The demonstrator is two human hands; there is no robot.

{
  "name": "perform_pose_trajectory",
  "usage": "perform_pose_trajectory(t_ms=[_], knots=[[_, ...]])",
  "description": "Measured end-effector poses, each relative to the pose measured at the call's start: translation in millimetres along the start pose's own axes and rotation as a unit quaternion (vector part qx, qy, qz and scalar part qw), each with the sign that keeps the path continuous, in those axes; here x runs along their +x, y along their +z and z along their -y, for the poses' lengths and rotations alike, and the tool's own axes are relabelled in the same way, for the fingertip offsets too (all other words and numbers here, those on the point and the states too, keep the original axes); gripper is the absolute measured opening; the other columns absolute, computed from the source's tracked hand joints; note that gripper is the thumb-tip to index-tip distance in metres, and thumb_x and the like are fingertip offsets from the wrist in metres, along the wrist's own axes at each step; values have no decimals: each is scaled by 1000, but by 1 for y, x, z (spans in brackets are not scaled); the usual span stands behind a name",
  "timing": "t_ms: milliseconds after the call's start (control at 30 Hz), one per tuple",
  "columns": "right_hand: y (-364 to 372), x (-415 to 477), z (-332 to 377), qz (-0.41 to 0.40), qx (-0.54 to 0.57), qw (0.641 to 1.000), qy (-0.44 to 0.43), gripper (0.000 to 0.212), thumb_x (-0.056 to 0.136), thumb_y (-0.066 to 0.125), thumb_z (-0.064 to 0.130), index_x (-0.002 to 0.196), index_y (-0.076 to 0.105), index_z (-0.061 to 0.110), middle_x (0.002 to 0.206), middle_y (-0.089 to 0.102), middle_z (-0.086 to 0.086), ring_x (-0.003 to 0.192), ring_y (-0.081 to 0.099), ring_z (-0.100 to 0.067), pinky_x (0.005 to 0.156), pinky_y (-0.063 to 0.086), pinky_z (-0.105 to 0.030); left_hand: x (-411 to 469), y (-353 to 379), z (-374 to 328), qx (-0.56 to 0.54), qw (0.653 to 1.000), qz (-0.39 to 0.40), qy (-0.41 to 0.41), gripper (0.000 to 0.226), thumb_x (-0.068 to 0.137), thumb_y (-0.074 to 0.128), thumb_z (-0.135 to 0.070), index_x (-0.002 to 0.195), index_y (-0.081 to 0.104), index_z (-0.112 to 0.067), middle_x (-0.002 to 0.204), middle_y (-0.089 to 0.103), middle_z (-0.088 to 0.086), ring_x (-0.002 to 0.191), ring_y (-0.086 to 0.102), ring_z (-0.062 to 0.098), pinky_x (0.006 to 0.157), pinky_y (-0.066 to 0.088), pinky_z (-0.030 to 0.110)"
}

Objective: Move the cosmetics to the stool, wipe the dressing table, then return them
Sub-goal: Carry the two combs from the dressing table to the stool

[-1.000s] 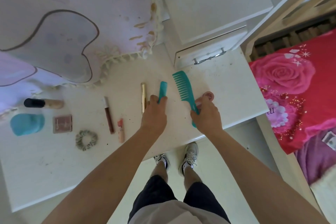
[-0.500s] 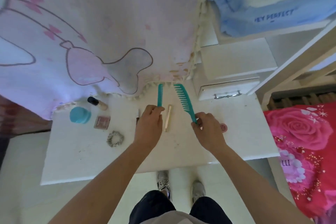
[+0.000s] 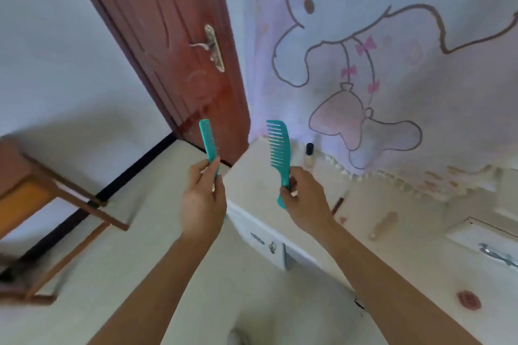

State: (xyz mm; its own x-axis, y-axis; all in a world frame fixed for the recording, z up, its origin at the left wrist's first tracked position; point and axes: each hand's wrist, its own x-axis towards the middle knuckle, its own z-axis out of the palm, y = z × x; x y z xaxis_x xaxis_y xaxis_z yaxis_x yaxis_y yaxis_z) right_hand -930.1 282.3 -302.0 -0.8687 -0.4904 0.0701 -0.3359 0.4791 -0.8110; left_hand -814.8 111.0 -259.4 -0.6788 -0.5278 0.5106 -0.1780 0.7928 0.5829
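My left hand (image 3: 203, 199) grips a narrow teal comb (image 3: 208, 140) upright in the air, left of the dressing table. My right hand (image 3: 304, 199) holds a wide-toothed teal comb (image 3: 279, 148) by its handle, above the white dressing table (image 3: 420, 269). Left on the table are a small bottle with a black cap (image 3: 309, 154), a brown tube (image 3: 337, 204), a beige tube (image 3: 384, 225) and a small round pink compact (image 3: 468, 300). A wooden stool (image 3: 42, 204) stands at the far left on the floor.
A dark red door (image 3: 173, 45) with a metal handle stands ahead. A pink cartoon cloth (image 3: 392, 64) hangs behind the table. The table's front has a drawer with a handle (image 3: 270, 246); a small drawer unit (image 3: 493, 249) sits on its right end.
Both combs have been lifted off the table and carried leftward. My view has swung left, bringing the door and stool into sight.
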Motion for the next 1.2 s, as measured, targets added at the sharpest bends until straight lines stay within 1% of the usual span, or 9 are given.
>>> perform_pose_trajectory(t_ms=[133,267,400,467,600,667,800,1033,1200], knots=[[84,7,86,52,13,995,-88,10,94,57,18,100,52,24,92,57,6,81,59,-11,67,49,-24,-2,-98,66,47,997,-58,-31,38,92,57,1,130,58,0,121,57,14,77,60,22,65,58,41],[187,8,177,96,27,982,-160,6,92,58,16,97,57,15,94,60,0,79,60,-14,70,54,-37,-19,-206,151,90,986,-111,-83,41,95,54,-2,136,53,-3,125,53,12,96,62,28,76,59,40],[307,-1,277,145,51,963,-222,10,92,61,17,102,59,18,91,57,5,77,59,-6,69,53,-26,-40,-319,236,120,972,-173,-107,37,92,58,1,129,59,-5,122,55,5,99,47,-4,78,58,34],[362,-11,321,178,76,950,-245,13,93,61,17,105,59,21,93,56,7,80,60,-2,67,49,-13,-52,-367,272,132,960,-201,-142,35,92,58,-1,126,61,-8,123,55,1,104,39,-10,81,56,32],[449,-29,391,249,85,924,-278,16,95,61,23,111,58,23,103,57,9,89,62,-2,72,53,-15,-68,-443,329,139,932,-247,-226,33,95,56,-9,127,61,-17,125,51,-12,113,50,10,80,58,36],[481,-31,419,265,80,915,-294,19,95,61,23,114,59,22,105,58,8,90,62,-7,77,56,-22,-70,-467,350,147,925,-254,-239,34,95,56,-8,128,61,-18,125,54,-7,110,57,22,79,57,34],[536,-21,457,279,90,907,-303,14,94,62,22,108,59,23,102,59,9,89,63,-4,74,57,-21,-62,-496,397,133,915,-270,-270,36,95,55,-8,131,58,-16,126,55,-3,113,57,24,83,58,38],[636,40,498,297,86,901,-306,20,95,62,28,114,57,29,102,55,18,91,61,-1,71,53,-13,-10,-517,502,121,901,-279,-309,32,95,59,-14,124,62,-25,125,55,-9,99,61,14,68,58,20],[719,118,533,296,92,902,-301,26,94,64,28,119,58,25,103,59,13,89,62,-5,76,56,-21,72,-533,591,133,902,-257,-320,33,93,60,-9,122,64,-23,118,55,-11,96,59,8,69,54,17]])
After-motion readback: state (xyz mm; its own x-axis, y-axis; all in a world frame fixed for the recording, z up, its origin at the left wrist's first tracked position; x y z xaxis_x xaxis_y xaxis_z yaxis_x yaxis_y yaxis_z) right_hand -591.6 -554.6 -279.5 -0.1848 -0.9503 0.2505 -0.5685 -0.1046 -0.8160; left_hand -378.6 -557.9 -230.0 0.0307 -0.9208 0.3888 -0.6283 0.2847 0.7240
